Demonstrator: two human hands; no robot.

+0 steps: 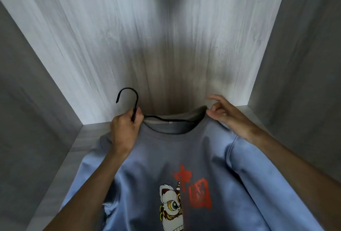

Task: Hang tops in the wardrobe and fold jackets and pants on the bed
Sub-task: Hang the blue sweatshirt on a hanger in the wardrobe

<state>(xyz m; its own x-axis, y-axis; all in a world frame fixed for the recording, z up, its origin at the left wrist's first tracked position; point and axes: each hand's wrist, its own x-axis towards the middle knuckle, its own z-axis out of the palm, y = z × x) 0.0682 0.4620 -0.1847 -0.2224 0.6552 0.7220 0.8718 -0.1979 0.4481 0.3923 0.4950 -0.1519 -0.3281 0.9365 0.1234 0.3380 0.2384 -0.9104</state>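
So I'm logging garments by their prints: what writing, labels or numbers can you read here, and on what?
"中國": two large red characters, stacked one above the other, printed on the chest of the blue sweatshirt, beside a cartoon lion-dance head.
Neck label inside the collar: a pale strip shows, but no print is readable.
Black hanger: no marking visible.
Nothing else bears text.

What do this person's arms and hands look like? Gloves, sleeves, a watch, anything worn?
Both are bare. The left hand and the right hand wear no gloves, and no rings or watch show. Both forearms are uncovered right to the bottom edge of the picture, so no sleeve comes into view. No straps, markers or cables are on them.
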